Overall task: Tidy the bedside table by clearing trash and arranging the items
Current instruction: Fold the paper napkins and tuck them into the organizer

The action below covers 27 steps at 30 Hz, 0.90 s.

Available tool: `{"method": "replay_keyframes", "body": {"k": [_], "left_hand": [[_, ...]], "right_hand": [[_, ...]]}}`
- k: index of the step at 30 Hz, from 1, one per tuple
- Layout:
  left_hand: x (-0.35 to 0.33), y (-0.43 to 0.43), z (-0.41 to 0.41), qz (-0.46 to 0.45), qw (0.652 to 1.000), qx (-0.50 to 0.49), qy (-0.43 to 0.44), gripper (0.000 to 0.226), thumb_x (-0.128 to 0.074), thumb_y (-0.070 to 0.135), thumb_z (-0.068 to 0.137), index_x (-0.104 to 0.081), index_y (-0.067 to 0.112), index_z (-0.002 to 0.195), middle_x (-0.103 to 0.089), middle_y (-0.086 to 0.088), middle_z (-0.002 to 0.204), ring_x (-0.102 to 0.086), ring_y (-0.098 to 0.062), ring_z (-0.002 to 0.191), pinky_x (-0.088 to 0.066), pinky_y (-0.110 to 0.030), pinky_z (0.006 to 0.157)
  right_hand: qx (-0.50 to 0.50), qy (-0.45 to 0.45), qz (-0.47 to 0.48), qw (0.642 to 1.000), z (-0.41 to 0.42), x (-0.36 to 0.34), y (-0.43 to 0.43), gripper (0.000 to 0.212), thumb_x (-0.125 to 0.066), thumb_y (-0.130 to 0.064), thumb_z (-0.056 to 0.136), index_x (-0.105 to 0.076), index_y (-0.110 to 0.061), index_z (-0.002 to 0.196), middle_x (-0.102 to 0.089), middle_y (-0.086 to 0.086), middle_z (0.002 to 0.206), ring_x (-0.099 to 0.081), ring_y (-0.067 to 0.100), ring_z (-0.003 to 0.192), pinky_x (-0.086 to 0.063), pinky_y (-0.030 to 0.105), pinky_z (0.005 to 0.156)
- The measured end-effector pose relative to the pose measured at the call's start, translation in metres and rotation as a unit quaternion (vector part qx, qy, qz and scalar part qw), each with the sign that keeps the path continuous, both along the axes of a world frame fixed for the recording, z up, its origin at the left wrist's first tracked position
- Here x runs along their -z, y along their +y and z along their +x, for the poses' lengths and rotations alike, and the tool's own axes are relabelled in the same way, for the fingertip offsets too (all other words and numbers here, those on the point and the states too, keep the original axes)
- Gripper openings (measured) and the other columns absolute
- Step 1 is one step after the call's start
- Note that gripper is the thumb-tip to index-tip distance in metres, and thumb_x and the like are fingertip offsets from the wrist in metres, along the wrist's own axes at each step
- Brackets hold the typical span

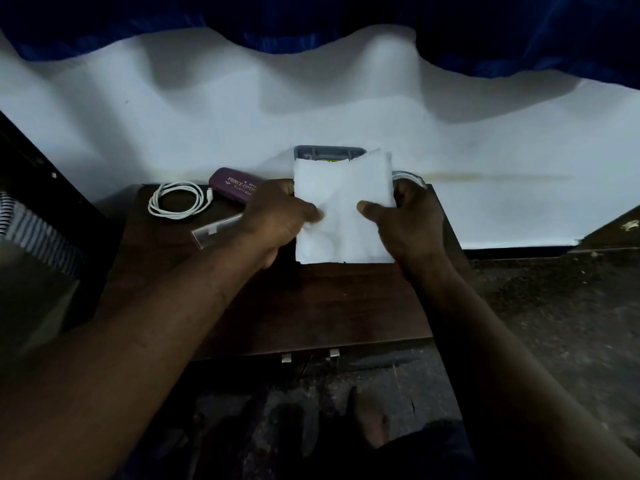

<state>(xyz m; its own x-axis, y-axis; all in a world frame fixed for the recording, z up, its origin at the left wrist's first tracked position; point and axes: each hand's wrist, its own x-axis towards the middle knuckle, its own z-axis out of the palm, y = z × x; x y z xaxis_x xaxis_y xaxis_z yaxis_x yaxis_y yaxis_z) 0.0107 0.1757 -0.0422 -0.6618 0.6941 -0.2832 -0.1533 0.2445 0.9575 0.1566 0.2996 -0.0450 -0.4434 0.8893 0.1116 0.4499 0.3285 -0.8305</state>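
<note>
1. holding a white paper sheet (343,209) above the bench (311,306), the left hand (277,220) pinched its left edge between thumb and fingers, and the right hand (408,220) pinched its right edge the same way. the sheet hung flat between them, clear of the bench top.
2. progress was judged as part-way: the sheet, probably trash or a tissue to be folded, was lifted but not yet thrown away or put down.
3. items left on the bench were a coiled white cable (176,200) at the rear left, a purple spectacle case (235,185) just beside it, and a clear plastic strip (214,230) in front of the case, partly under the left hand.
4. these three lay at differing angles, so the arranging appeared not yet done.
5. a grey container (329,152) stood at the rear edge of the bench. the sheet hid all but its top rim, and its contents could not be read.
6. a pale, shiny object (408,176) showed behind the right hand. it was too covered to identify.
7. the case lettering was cut off by the left hand.
8. no bin was in view, so where the trash belonged could not be told.
9. the bench front, with small metal fittings (286,357), and the floor (554,323) were dim, and detail there was hard to make out.
</note>
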Motion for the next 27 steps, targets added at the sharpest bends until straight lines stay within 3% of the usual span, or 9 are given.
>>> {"method": "replay_keyframes", "body": {"k": [2,6,7,9,13,15,19,23,27], "left_hand": [[0.001,0.002,0.003,-0.008,0.999,-0.004,0.031,0.028,-0.077,-0.007,0.075,-0.078,0.015,0.093,-0.081,-0.003,0.092,-0.078,-0.023,0.086,-0.064,-0.047,0.084],[0.000,0.007,0.013,0.008,0.999,-0.009,0.050,0.015,-0.074,0.007,0.083,-0.078,0.019,0.090,-0.081,0.000,0.091,-0.078,-0.020,0.086,-0.064,-0.049,0.085],[-0.002,0.009,0.016,0.023,0.999,-0.015,0.043,0.007,-0.073,0.018,0.086,-0.078,0.016,0.091,-0.080,-0.001,0.093,-0.077,-0.021,0.088,-0.062,-0.052,0.087],[-0.006,0.012,0.021,0.030,0.998,-0.047,0.024,0.044,-0.067,0.045,0.087,-0.075,0.003,0.097,-0.078,-0.007,0.094,-0.074,-0.024,0.091,-0.057,-0.058,0.093],[-0.009,0.013,0.021,0.064,0.994,-0.055,-0.065,0.058,-0.065,0.072,0.081,-0.081,0.017,0.090,-0.080,-0.005,0.099,-0.076,-0.023,0.099,-0.058,-0.049,0.095],[-0.008,0.014,0.021,0.060,0.995,-0.051,-0.065,0.049,-0.071,0.061,0.085,-0.080,0.013,0.089,-0.081,-0.006,0.095,-0.078,-0.026,0.094,-0.061,-0.049,0.089],[0.001,0.016,0.015,0.052,0.991,-0.099,-0.071,0.018,-0.069,0.020,0.097,-0.073,0.013,0.081,-0.078,0.000,0.075,-0.076,-0.021,0.077,-0.062,-0.031,0.066],[-0.003,0.013,0.006,0.067,0.983,-0.109,-0.132,0.013,-0.065,0.022,0.100,-0.073,0.013,0.104,-0.079,-0.006,0.105,-0.074,-0.029,0.102,-0.059,-0.049,0.095],[-0.009,0.009,0.004,0.078,0.978,-0.051,-0.184,0.023,-0.064,0.020,0.100,-0.071,0.009,0.119,-0.078,-0.009,0.112,-0.074,-0.032,0.107,-0.057,-0.055,0.098]], "right_hand": [[-0.003,-0.007,0.045,0.999,-0.004,-0.003,-0.009,0.024,-0.082,-0.028,0.076,-0.059,-0.025,0.073,-0.064,-0.015,0.069,-0.058,-0.011,0.061,-0.039,0.005,0.054],[-0.029,-0.012,0.115,0.993,-0.015,-0.005,-0.026,0.023,-0.083,-0.020,0.078,-0.072,-0.015,0.098,-0.073,-0.006,0.087,-0.062,0.003,0.073,-0.040,0.002,0.062],[-0.041,-0.006,0.118,0.992,-0.017,-0.006,-0.030,0.027,-0.082,-0.020,0.079,-0.073,-0.014,0.104,-0.075,-0.003,0.094,-0.064,0.006,0.079,-0.045,0.004,0.067],[-0.069,0.008,0.101,0.992,-0.021,-0.008,-0.039,0.032,-0.081,-0.021,0.083,-0.073,-0.014,0.113,-0.077,-0.003,0.103,-0.070,0.008,0.089,-0.056,0.021,0.081],[-0.112,0.003,0.069,0.991,-0.025,-0.010,-0.050,0.033,-0.074,-0.021,0.085,-0.072,-0.017,0.117,-0.074,-0.004,0.113,-0.072,0.011,0.097,-0.058,0.036,0.089],[-0.120,0.001,0.034,0.992,-0.024,-0.012,-0.053,0.031,-0.071,-0.023,0.084,-0.073,-0.020,0.115,-0.074,-0.006,0.111,-0.072,0.010,0.097,-0.058,0.036,0.090],[-0.096,0.039,-0.067,0.992,-0.022,-0.017,-0.051,0.025,-0.068,-0.024,0.081,-0.077,-0.023,0.104,-0.077,-0.009,0.101,-0.072,0.007,0.097,-0.058,0.037,0.092],[0.005,0.083,-0.101,0.991,-0.017,-0.021,-0.033,0.019,-0.067,-0.033,0.081,-0.076,-0.026,0.096,-0.077,-0.009,0.096,-0.073,0.014,0.096,-0.058,0.048,0.094],[-0.030,0.105,-0.235,0.966,-0.012,-0.012,-0.022,0.031,-0.079,-0.024,0.088,-0.071,-0.013,0.116,-0.077,0.004,0.109,-0.074,0.022,0.102,-0.059,0.049,0.094]]}}
